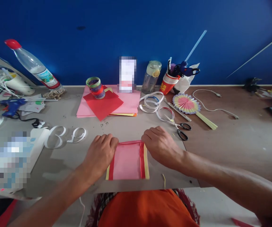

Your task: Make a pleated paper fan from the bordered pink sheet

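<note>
A sheet of pink paper lies near the table's front edge, with red and yellow bands along its left and right sides. Its far edge looks folded into a narrow strip. My left hand is closed on the far left corner, knuckles up. At the far right corner, my right hand is closed on the paper in the same way. The fingertips of both hands are hidden beneath the knuckles. Just beyond my right hand lie black-handled scissors.
Behind the hands, red paper and a small coloured pot rest on pink sheets. A pleated paper fan, a pen and white paper strips lie right of them. A bottle and blue glue gun are left.
</note>
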### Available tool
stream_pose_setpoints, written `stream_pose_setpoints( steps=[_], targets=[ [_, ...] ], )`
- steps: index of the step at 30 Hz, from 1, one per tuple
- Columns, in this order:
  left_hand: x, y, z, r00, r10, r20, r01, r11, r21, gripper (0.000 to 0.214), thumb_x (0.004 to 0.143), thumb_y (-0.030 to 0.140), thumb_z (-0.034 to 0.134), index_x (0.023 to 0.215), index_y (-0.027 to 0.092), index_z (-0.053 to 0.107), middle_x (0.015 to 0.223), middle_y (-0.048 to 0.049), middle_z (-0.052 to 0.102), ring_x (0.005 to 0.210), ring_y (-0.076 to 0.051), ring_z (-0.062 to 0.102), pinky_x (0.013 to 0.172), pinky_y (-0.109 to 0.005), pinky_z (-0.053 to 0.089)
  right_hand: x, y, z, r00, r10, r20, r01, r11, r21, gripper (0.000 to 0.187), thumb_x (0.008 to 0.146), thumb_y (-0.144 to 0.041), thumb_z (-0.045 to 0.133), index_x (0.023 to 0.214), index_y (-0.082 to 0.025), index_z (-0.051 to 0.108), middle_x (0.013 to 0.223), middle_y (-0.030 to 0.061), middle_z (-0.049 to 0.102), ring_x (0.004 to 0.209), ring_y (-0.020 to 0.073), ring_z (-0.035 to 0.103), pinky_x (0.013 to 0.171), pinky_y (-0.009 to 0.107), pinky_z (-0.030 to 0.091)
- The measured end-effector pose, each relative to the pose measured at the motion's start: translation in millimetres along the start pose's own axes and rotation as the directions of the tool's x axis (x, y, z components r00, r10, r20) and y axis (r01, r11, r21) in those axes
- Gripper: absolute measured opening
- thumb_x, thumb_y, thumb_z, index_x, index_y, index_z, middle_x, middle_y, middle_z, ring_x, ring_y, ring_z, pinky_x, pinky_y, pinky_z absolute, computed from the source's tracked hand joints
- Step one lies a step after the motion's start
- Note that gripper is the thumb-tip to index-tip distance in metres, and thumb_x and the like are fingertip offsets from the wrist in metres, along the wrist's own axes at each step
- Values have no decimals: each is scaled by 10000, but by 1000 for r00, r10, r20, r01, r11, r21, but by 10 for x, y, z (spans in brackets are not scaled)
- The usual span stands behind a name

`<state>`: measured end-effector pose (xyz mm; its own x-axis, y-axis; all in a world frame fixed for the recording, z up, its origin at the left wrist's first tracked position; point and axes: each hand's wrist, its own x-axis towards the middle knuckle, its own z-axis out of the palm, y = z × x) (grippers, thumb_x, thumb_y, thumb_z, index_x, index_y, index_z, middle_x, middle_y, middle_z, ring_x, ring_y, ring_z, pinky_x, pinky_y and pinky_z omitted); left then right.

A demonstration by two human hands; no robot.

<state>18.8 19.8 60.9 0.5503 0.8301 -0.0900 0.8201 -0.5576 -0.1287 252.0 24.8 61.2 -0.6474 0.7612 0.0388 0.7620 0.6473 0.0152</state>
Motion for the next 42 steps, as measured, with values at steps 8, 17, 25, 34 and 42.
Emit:
stream_pose_setpoints(
  steps=[8,17,25,34,42],
  targets=[
    [223,-254,-621,872,-90,-482,183,971,150,246,935,160,377,788,190,572,798,-58,569,775,-210,526,705,-363,374,305,333,-623,897,9,-441,-99,979,-180,239,920,-91,367,865,-167,586,825,68,576,783,202,475,695,349,268],
    [-198,69,15,827,104,-553,-25,989,149,173,868,65,483,761,182,554,775,-44,595,701,-187,500,666,-343,372,-173,174,43,820,-225,-526,202,974,-103,146,908,-123,462,899,-169,600,875,52,617,827,175,498,710,338,306],
    [-424,350,448,935,51,-351,-59,998,-11,228,839,1,447,758,162,585,709,-44,551,691,-203,474,675,-341,368,-355,-103,624,932,-170,-320,219,968,123,231,912,-101,398,778,-154,579,732,49,550,698,166,429,697,320,290],
    [-459,275,501,992,-70,-107,40,965,-260,216,861,30,455,798,184,593,795,-34,552,726,-196,500,692,-335,396,-304,-74,524,997,-81,7,75,946,315,168,864,-83,469,758,-169,567,781,36,574,690,153,453,687,305,260],
    [-457,184,507,993,-115,-41,78,856,-511,245,937,155,412,810,187,619,795,-27,579,719,-161,543,668,-299,426,-142,1,405,954,-23,300,-114,895,431,127,838,-75,495,807,-158,585,833,31,634,752,151,536,693,292,267]
  ],
)
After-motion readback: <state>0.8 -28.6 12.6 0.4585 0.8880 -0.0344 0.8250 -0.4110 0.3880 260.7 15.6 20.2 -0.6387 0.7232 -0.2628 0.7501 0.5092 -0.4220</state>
